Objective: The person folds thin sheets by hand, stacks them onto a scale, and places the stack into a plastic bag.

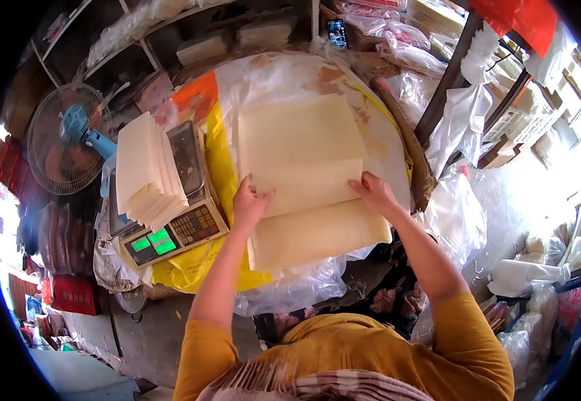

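A pale cream sheet lies across the round covered table in front of me. Its near part forms a straight edge between my hands, and more cream sheet extends below that edge toward my body, curling at its right side. At the left end of this edge, my left hand is closed with thumb and fingers pinching the sheet. My right hand pinches the right end in the same way. A stack of folded cream sheets rests on a digital scale to my left.
Behind the scale stands a fan. Yellow plastic and white plastic sheeting cover the table. A phone is at the far edge. Plastic bags crowd the right side, and shelves stand at the back.
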The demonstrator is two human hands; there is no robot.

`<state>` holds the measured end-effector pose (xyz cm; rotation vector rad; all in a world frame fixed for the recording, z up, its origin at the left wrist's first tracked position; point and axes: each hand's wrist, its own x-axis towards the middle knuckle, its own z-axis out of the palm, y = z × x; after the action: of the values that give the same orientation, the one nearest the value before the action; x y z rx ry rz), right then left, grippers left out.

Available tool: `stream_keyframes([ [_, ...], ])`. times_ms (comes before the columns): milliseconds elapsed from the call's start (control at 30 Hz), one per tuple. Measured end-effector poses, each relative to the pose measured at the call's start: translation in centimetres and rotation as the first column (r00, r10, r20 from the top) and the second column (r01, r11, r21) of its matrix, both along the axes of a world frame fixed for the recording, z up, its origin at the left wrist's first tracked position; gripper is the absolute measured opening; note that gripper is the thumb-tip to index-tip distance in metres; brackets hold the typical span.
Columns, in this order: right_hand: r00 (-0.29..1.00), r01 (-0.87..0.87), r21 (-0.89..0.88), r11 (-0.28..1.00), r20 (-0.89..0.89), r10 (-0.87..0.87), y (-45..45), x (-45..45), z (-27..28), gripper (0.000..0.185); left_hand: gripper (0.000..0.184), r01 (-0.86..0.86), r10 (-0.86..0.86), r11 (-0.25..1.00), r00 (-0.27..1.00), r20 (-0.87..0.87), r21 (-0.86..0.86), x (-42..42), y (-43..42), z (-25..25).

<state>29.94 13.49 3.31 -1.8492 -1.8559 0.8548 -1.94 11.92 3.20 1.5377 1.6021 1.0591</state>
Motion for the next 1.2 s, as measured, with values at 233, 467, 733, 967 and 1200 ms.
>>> stream_keyframes([
  [233, 0.945, -0.055, 0.229, 0.972, 0.326, -0.023, 2.0, -2.9, 0.5, 0.053, 0.071, 0.113, -0.094, 0.993, 0.723, -0.684, -0.016, 4.1, 2.6, -4.7],
  [467, 0.845, -0.4, 0.485, 0.778, 0.523, 0.109, 1.5, -4.1, -3.8, 0.054, 0.066, 0.108, 0.026, 0.985, 0.679, -0.733, 0.135, 4.3, 2.4, -5.6],
  [733, 0.846, -0.22, 0.197, 0.956, 0.527, 0.086, -1.3, -6.7, 0.2, 0.051, 0.067, -0.25, 0.438, 0.828, 0.847, -0.302, 0.501, 5.1, 1.4, -6.0],
  [967, 0.907, -0.342, 0.283, 0.896, 0.348, 0.236, -6.7, -9.3, -2.9, 0.051, 0.069, -0.126, 0.136, 0.991, 0.896, 0.423, -0.051, 4.2, -4.9, -4.9],
  [1200, 0.892, -0.425, 0.429, 0.797, 0.351, 0.286, -6.2, -7.5, -4.5, 0.047, 0.085, -0.287, 0.128, 0.905, 0.888, 0.442, 0.313, -10.9, -4.9, 15.7],
])
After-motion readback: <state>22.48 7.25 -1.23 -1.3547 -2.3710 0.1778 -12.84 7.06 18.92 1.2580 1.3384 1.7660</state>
